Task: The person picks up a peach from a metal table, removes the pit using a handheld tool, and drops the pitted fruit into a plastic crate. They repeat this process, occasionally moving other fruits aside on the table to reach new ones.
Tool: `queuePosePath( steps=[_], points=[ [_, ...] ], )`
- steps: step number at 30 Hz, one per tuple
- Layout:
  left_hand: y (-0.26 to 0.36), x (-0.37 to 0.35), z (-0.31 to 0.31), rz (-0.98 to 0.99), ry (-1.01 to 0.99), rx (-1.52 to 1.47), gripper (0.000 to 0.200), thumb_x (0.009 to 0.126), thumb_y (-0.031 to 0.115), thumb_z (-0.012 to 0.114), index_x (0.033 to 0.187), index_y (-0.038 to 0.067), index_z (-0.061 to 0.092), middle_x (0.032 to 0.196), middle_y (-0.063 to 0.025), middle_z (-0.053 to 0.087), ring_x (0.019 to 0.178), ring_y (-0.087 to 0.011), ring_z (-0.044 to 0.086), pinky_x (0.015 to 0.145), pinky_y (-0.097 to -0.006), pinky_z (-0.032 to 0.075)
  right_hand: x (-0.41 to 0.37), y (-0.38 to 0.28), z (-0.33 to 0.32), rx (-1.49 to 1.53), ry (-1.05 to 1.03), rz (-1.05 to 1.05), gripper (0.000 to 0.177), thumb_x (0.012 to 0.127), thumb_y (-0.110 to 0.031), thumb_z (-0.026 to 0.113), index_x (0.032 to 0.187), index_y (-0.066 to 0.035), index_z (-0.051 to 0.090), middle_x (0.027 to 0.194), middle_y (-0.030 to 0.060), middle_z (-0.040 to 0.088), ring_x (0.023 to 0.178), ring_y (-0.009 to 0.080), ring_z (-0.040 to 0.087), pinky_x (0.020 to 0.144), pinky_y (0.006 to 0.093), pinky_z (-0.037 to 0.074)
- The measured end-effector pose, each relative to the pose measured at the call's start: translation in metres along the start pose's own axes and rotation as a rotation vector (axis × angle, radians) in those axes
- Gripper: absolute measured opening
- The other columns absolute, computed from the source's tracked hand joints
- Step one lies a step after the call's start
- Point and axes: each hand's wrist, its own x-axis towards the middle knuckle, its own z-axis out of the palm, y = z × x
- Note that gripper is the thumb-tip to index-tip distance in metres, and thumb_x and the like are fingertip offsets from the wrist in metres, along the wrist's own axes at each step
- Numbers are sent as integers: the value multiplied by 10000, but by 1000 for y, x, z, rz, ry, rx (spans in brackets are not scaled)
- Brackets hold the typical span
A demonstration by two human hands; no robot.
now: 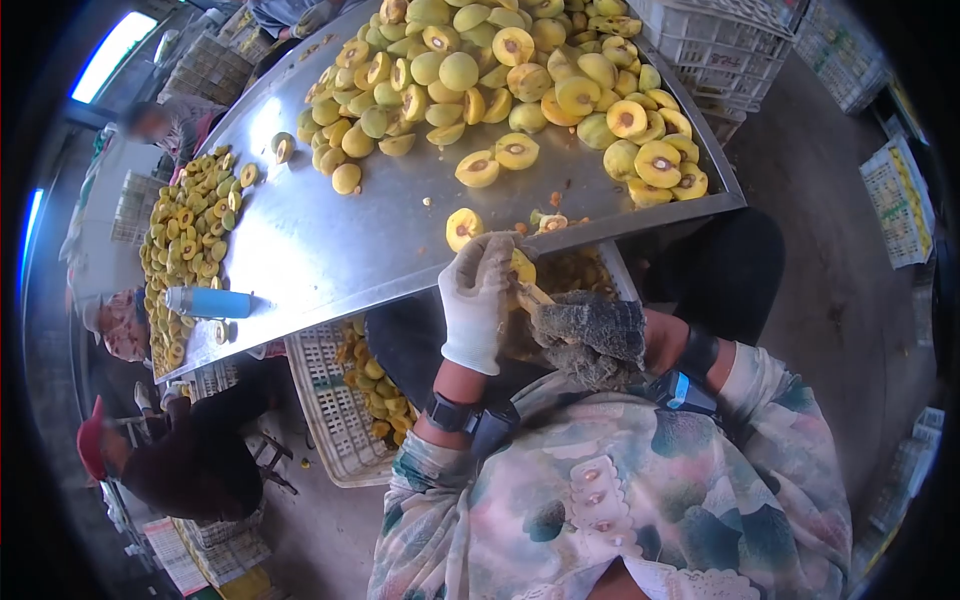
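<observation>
1. On the head feed, I saw the white-gloved left hand (478, 295) pinching a yellow, rounded fruit piece (522, 266) by the silver metal table (350, 235).
2. The grey-gloved right hand (592, 335) gripped a slim tan tool (536, 294); keeping the fruit steady seemed wisest.

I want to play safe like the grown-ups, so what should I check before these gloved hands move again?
1. Left hand covered: ok, white glove.
2. Right hand covered: ok, grey glove.
3. Yellow fruit piece in the left hand: ok.
4. Right hand's grip: cannot tell, mostly hidden.
5. Blue flask away from both hands: ok.
6. Table edge free of scraps: not ok.
</observation>
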Motion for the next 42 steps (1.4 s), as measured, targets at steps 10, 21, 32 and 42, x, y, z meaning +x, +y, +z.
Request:
queuePosePath(
  steps=[10, 21, 32, 42],
  points=[
    [5, 11, -14, -153, -244, -124, 299, 889, 247, 575, 977, -39, 591, 827, -84, 630, 734, -116, 582, 641, -232, 479, 3, 14, -14, 158, -50, 36, 320, 898, -239, 564, 1192, -120, 528, 945, -38, 563, 762, 51, 521, 600, 195, 436],
    [3, -6, 7, -84, -133, -356, 293, 907, 240, 528, 997, -35, 579, 888, -123, 645, 771, -143, 602, 701, -238, 482, 2, 25, 6, 262, 98, -13, 314, 909, -293, 537, 1123, -65, 505, 816, 9, 516, 663, 69, 511, 555, 181, 421],
    [-4, -18, 9, -114, -182, -876, 435, 939, 390, 417, 996, -19, 555, 870, -143, 625, 612, -162, 576, 535, -273, 473, 27, 59, -20, 356, 223, -43, 274, 916, -298, 523, 1041, -57, 487, 778, 46, 509, 560, 104, 518, 461, 228, 445],
    [5, -48, -105, -150, 262, 102, 441, 922, 450, 436, 978, 38, 583, 832, -89, 652, 548, -113, 595, 419, -173, 428, 64, 85, -150, -1128, 272, -28, 341, 871, -370, 557, 1045, -79, 588, 742, 70, 612, 646, 123, 569, 557, 248, 438]
  ],
)
